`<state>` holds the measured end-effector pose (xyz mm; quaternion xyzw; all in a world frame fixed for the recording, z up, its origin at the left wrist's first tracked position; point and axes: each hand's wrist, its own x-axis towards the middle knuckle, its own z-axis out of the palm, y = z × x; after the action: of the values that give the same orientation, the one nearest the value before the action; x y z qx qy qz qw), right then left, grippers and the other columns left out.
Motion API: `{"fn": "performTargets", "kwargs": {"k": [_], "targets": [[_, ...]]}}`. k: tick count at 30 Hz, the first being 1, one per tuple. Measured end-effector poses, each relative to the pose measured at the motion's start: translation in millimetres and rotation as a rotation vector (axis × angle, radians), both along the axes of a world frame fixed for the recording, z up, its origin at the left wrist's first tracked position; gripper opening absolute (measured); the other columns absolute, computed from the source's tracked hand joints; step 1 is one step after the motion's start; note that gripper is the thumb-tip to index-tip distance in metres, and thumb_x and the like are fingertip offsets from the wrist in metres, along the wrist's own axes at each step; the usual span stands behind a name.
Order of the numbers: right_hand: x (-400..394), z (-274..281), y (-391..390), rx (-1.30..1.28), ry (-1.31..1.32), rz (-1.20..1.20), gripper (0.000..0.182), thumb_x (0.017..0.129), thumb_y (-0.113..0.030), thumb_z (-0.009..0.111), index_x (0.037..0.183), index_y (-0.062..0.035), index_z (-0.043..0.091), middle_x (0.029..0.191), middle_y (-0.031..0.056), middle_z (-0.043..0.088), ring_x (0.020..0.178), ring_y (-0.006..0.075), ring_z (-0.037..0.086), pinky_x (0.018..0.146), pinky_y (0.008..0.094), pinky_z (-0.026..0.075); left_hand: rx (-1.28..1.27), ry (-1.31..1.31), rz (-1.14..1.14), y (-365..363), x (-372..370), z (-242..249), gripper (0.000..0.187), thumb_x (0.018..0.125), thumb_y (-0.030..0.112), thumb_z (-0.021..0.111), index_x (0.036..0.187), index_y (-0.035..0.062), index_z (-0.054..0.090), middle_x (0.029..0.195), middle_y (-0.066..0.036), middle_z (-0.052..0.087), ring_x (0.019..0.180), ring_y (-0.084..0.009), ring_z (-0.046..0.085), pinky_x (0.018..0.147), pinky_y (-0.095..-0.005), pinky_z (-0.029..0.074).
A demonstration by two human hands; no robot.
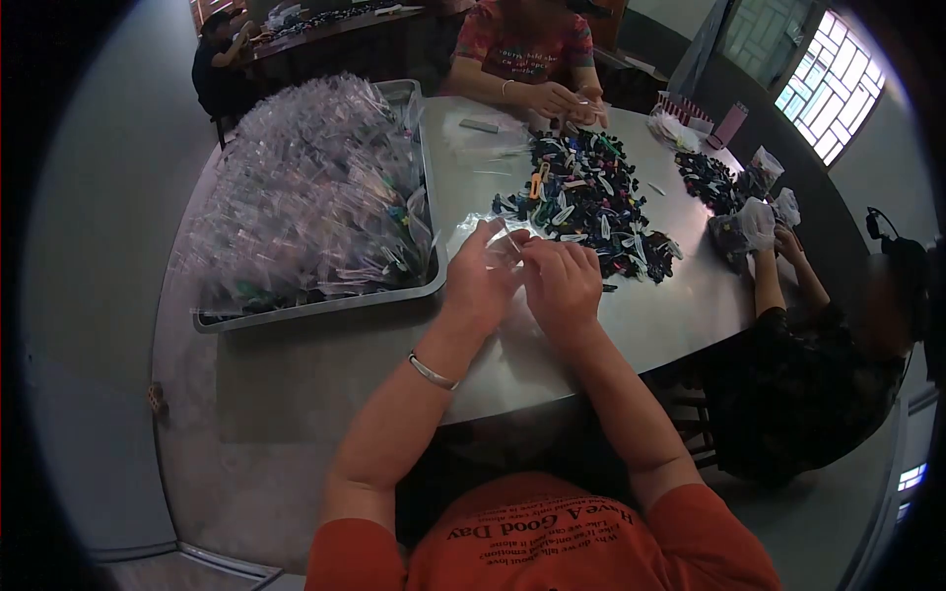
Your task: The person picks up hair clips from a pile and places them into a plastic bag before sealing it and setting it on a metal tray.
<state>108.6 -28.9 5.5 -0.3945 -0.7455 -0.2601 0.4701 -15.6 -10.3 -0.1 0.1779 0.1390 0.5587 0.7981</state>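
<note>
My left hand [480,276] and my right hand [564,281] meet over the metal table [325,374], fingers pinched together on a small clear plastic bag [508,239]. A silver bracelet [432,371] sits on my left wrist. Just beyond my fingers lies a heap of small hair clips [586,197], mostly dark with a few coloured ones. What is inside the bag is too small to tell.
A metal tray [315,307] piled high with filled clear bags [315,187] stands at the left. One person's hands [562,98] work across the table. Another person at the right holds a bag [754,225] beside a second clip pile [708,179].
</note>
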Motion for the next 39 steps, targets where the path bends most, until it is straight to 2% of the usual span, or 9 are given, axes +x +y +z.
{"fn": "performTargets", "kwargs": {"k": [2,5,8,14,17,26,29,35,39], "targets": [[0.6,0.5,-0.6,-0.01,0.019,0.002,0.016,0.072,-0.008,0.064,0.086,-0.0096,0.056,0.084,0.0021,0.064,0.072,0.0195,0.06,0.064,0.0332,0.043,0.106,0.083,0.038,2.0,1.5,-5.1,0.035,0.095,0.026,0.044,0.121,0.0027,0.041,0.105,-0.017,0.055,0.095,-0.0265,0.055,0.079,-0.0365,0.048],[0.2,3.2,-1.6,-0.076,0.024,0.009,0.015,0.073,-0.01,0.064,0.086,-0.0092,0.056,0.083,0.0025,0.064,0.071,0.0196,0.06,0.064,0.0329,0.042,-0.005,0.028,-0.006,1.9,1.7,1.0,0.037,0.093,0.022,0.046,0.124,0.0022,0.041,0.106,-0.016,0.055,0.096,-0.0261,0.055,0.079,-0.0357,0.048],[-0.5,3.9,-0.1,-0.057,0.045,-0.021,0.015,0.073,-0.009,0.064,0.086,-0.0093,0.057,0.082,0.003,0.064,0.072,0.0197,0.06,0.064,0.033,0.042,0.021,0.109,0.022,-2.7,4.4,7.0,0.037,0.094,0.022,0.044,0.125,0.0027,0.04,0.108,-0.016,0.055,0.098,-0.0262,0.055,0.083,-0.036,0.048],[4.1,-0.1,2.5,-0.044,0.045,-0.036,0.016,0.072,-0.008,0.066,0.086,-0.0102,0.059,0.08,0.0027,0.063,0.071,0.0198,0.06,0.063,0.0325,0.042,0.051,0.036,-0.069,-2.5,3.6,4.3,0.036,0.095,0.021,0.043,0.127,0.0036,0.041,0.115,-0.018,0.056,0.104,-0.027,0.055,0.089,-0.0372,0.046],[6.3,-2.7,3.4,-0.019,0.041,-0.022,0.019,0.071,-0.008,0.067,0.088,-0.0102,0.059,0.081,0.0026,0.062,0.071,0.0201,0.06,0.062,0.0327,0.042,-0.015,0.037,-0.08,-5.3,3.0,14.1,0.035,0.097,0.022,0.035,0.122,0.0002,0.046,0.112,-0.017,0.057,0.101,-0.0242,0.057,0.09,-0.0371,0.045],[2.2,-1.0,0.2,-0.092,0.107,-0.003,0.017,0.07,-0.006,0.069,0.084,-0.0089,0.059,0.079,0.0042,0.06,0.069,0.0224,0.061,0.059,0.0325,0.045,-0.004,0.081,-0.08,-3.0,3.8,4.9,0.031,0.096,0.023,0.04,0.117,0.0037,0.052,0.104,-0.01,0.06,0.09,-0.0191,0.058,0.08,-0.0307,0.047],[4.9,-8.7,6.6,-0.083,0.085,0.037,0.017,0.071,-0.01,0.067,0.085,-0.0104,0.059,0.082,0.0021,0.061,0.065,0.0191,0.06,0.054,0.0304,0.043,0.095,0.074,-0.082,1.0,6.8,-7.2,0.028,0.096,0.023,0.044,0.114,0.0041,0.054,0.1,-0.008,0.061,0.089,-0.0172,0.058,0.079,-0.0297,0.046],[4.5,-7.6,-0.3,-0.14,0.105,0.028,0.019,0.069,-0.02,0.071,0.078,-0.0116,0.057,0.064,0.0021,0.054,0.054,0.0194,0.055,0.049,0.0311,0.04,0.055,0.163,-0.039,2.3,6.9,-12.9,0.027,0.096,0.026,0.045,0.107,0.0026,0.055,0.09,-0.007,0.06,0.084,-0.0161,0.058,0.074,-0.0311,0.047],[2.4,-7.1,-2.7,-0.132,0.129,0.005,0.02,0.069,-0.021,0.072,0.077,-0.0119,0.056,0.064,0.0023,0.054,0.053,0.0203,0.055,0.05,0.0317,0.041,0.011,0.27,0.031,3.0,7.3,-12.6,0.029,0.096,0.028,0.045,0.107,0.0022,0.054,0.091,-0.008,0.06,0.084,-0.017,0.058,0.074,-0.032,0.048]]}}
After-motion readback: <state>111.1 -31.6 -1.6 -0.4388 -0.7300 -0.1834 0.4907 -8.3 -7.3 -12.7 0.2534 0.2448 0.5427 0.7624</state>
